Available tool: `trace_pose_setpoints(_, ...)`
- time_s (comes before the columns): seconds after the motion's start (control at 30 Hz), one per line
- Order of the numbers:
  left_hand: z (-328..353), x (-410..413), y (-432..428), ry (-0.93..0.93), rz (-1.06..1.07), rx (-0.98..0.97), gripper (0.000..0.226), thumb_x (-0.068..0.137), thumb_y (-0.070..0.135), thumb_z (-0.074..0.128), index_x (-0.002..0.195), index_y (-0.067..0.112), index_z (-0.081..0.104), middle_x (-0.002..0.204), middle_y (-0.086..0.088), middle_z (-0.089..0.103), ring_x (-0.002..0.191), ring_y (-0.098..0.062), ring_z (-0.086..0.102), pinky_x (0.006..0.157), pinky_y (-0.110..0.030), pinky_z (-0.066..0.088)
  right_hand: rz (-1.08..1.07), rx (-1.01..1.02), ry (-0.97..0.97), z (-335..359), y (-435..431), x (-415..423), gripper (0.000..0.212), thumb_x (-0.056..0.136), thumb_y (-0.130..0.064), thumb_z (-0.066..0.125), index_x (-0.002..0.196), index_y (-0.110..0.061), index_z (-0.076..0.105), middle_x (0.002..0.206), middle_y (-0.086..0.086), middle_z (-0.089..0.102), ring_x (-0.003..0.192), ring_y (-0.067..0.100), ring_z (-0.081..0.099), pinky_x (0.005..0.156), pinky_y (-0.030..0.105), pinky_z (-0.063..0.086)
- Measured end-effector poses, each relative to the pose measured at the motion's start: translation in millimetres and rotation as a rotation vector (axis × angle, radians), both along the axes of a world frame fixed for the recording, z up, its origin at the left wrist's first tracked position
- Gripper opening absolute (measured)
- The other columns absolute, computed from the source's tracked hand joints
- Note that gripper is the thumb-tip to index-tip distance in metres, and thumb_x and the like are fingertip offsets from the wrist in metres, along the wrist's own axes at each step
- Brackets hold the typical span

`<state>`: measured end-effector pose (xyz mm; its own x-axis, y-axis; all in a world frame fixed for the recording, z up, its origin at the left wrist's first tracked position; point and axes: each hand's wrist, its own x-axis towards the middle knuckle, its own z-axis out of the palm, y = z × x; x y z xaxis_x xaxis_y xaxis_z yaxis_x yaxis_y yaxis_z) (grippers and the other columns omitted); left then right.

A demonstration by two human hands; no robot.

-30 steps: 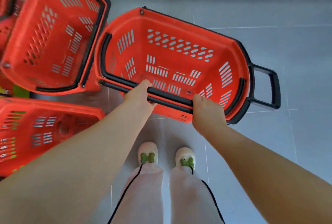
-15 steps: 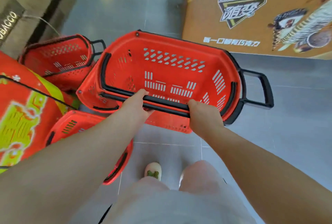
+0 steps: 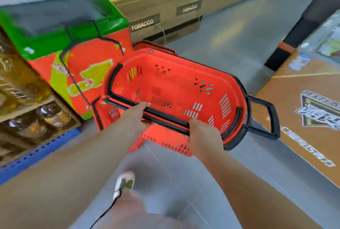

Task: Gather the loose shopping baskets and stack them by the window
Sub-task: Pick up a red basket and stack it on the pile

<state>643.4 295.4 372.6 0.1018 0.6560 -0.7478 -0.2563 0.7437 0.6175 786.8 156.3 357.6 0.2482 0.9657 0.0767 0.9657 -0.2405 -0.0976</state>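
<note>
I carry an empty red shopping basket [image 3: 176,81] with black handles in front of me, above the floor. My left hand [image 3: 136,115] and my right hand [image 3: 202,135] both grip its near rim and the black carry handle lying along it. A black pull handle [image 3: 265,116] juts out on the basket's right end. Behind and below it, parts of other red baskets show: one at the left [image 3: 106,114] and one at the far side [image 3: 149,44], both largely hidden.
A red and green display bin [image 3: 77,50] stands at the left, beside a shelf of bottles [image 3: 27,100]. A tobacco counter [image 3: 165,11] lies ahead. An orange floor advert [image 3: 303,114] covers the right; a dark post [image 3: 294,32] rises there. Grey tiled floor [image 3: 230,33] stretches ahead.
My view has lifted and turned from the floor and the basket pile to the shop ahead. The held basket stays in both hands, and I step forward.
</note>
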Motion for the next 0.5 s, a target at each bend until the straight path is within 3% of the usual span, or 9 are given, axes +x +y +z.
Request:
trace_pose_setpoints(0.13,12.0,-55.2,-30.5,-0.022,0.198,0.013,0.024,0.083,0.001,0.064,0.066,0.010,0.049,0.065,-0.010,0.049,0.059,-0.021,0.050,0.055,-0.041,0.048,0.194,-0.031,-0.031,14.3,-0.6,-33.7,0.027,0.067,-0.010,0.059,0.092,-0.011,0.052,0.083,0.008,0.065,0.075,0.032,0.066,0.058,0.038,0.048)
trace_pose_setpoints(0.3,24.2,-138.6,-65.3,-0.006,0.415,0.008,0.024,0.083,0.003,0.064,0.070,0.009,0.046,0.067,-0.012,0.049,0.058,-0.024,0.051,0.037,-0.035,0.053,0.391,-0.062,-0.080,25.8,4.4,-99.4,0.028,0.071,-0.012,0.058,0.096,-0.015,0.047,0.091,0.005,0.065,0.084,0.027,0.066,0.065,0.037,0.050)
trace_pose_setpoints(0.43,35.9,-216.9,-102.4,-0.006,0.550,0.036,0.023,0.084,0.005,0.064,0.071,0.007,0.046,0.057,-0.014,0.055,0.058,-0.025,0.053,0.032,-0.034,0.051,0.550,-0.030,-0.080,32.9,-0.1,-168.1,0.027,0.074,-0.010,0.054,0.100,-0.016,0.048,0.093,0.004,0.065,0.088,0.027,0.066,0.067,0.037,0.050)
trace_pose_setpoints(0.5,40.1,-254.5,-121.9,-0.032,0.617,0.068,0.019,0.083,0.004,0.065,0.074,0.007,0.048,0.064,-0.013,0.054,0.059,-0.024,0.055,0.032,-0.033,0.050,0.623,-0.003,-0.080,36.5,-4.1,-202.5,0.025,0.074,-0.008,0.054,0.097,-0.015,0.048,0.091,0.005,0.064,0.086,0.028,0.065,0.064,0.037,0.049)
